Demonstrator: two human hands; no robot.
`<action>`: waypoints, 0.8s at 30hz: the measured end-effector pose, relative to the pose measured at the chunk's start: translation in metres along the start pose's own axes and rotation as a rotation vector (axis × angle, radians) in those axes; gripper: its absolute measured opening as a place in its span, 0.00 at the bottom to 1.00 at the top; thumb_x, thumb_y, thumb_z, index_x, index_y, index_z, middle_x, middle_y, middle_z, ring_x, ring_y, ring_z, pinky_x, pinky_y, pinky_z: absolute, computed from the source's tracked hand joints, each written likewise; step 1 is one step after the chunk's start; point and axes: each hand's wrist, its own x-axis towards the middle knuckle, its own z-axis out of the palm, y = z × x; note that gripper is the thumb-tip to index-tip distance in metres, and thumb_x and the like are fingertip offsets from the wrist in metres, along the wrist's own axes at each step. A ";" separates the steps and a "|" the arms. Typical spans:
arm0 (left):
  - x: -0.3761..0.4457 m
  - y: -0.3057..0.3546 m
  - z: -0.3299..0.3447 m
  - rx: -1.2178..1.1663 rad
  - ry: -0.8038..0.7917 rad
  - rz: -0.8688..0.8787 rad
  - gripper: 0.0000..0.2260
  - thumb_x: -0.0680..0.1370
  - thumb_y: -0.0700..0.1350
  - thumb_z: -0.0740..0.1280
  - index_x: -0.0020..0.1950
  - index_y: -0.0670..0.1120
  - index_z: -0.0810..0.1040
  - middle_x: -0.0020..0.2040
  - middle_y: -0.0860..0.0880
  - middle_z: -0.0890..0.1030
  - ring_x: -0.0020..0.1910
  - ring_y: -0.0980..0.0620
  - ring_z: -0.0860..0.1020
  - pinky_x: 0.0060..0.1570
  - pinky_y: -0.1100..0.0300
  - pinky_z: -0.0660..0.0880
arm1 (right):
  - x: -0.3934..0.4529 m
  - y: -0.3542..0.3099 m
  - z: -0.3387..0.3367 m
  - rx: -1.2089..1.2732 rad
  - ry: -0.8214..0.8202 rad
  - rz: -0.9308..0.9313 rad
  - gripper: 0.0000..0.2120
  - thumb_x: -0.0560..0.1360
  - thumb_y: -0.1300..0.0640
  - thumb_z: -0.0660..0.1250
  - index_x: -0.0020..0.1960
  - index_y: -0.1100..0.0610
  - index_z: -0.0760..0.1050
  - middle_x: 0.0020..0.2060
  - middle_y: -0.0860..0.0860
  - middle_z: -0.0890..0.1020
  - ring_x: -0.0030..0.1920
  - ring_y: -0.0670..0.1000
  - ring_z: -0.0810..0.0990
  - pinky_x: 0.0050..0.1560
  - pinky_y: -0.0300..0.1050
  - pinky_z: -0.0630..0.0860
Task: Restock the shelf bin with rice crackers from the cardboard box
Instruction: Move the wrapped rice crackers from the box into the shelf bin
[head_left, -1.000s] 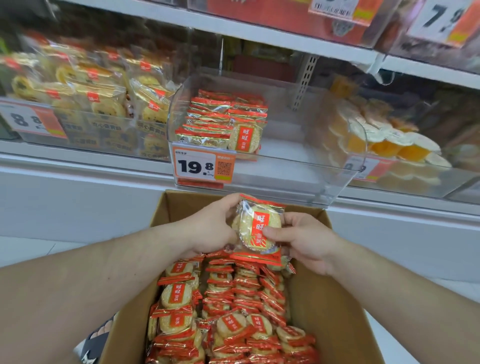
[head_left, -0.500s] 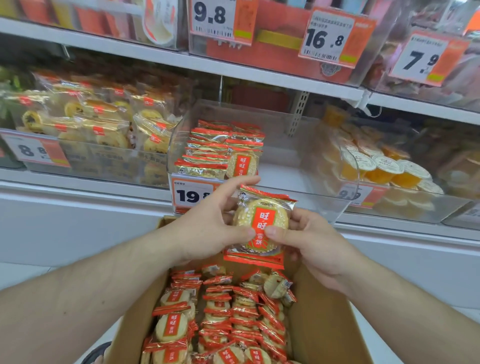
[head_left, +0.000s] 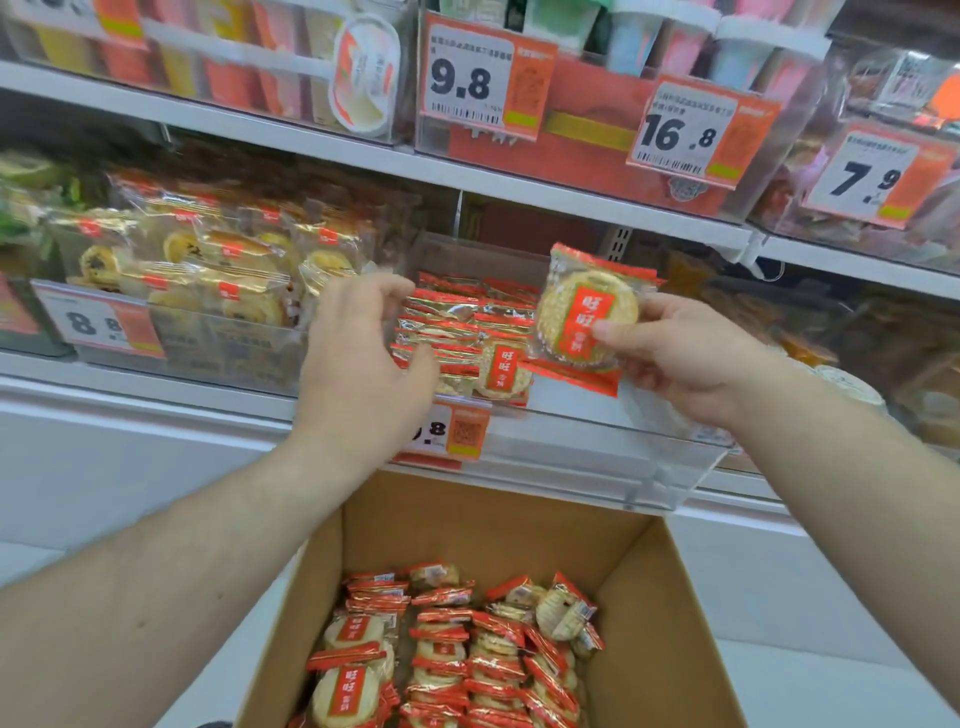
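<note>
My right hand (head_left: 691, 358) grips a stack of rice cracker packs (head_left: 584, 317), round crackers in clear wrap with red labels, held upright over the clear shelf bin (head_left: 597, 457). A pile of the same packs (head_left: 462, 332) fills the bin's left side. My left hand (head_left: 363, 364) hovers at the bin's left front corner, fingers curled and apart, holding nothing, partly covering the price tag (head_left: 457, 431). Below, the open cardboard box (head_left: 493, 525) holds several rows of cracker packs (head_left: 452, 660).
A neighbouring bin of gold-wrapped pastries (head_left: 208, 270) stands to the left, and a bin of jelly cups (head_left: 852, 384) to the right. The upper shelf edge (head_left: 467, 176) with hanging price tags overhangs the bin. The bin's right half shows bare floor.
Both hands rose from the box to the bin. My left hand let go of the stack and moved left; my right hand carries the packs alone.
</note>
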 end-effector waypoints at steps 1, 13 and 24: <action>0.004 -0.005 0.001 0.036 0.025 -0.021 0.18 0.74 0.41 0.70 0.62 0.47 0.72 0.54 0.53 0.66 0.54 0.59 0.65 0.55 0.61 0.67 | 0.013 0.003 0.004 -0.055 -0.009 0.031 0.19 0.69 0.60 0.76 0.58 0.63 0.77 0.43 0.58 0.80 0.38 0.52 0.71 0.31 0.42 0.59; 0.006 -0.029 0.006 -0.080 -0.007 -0.372 0.17 0.82 0.41 0.62 0.71 0.50 0.70 0.54 0.57 0.75 0.54 0.55 0.75 0.53 0.60 0.71 | 0.075 0.047 0.059 -0.444 0.052 0.219 0.17 0.63 0.61 0.82 0.48 0.63 0.81 0.41 0.57 0.86 0.41 0.55 0.86 0.43 0.52 0.84; 0.007 -0.030 0.009 -0.041 0.017 -0.351 0.13 0.81 0.41 0.62 0.65 0.51 0.76 0.48 0.60 0.75 0.48 0.57 0.75 0.49 0.62 0.70 | 0.069 0.041 0.070 -0.577 0.009 0.155 0.22 0.65 0.59 0.81 0.51 0.55 0.72 0.45 0.53 0.82 0.45 0.52 0.84 0.47 0.51 0.83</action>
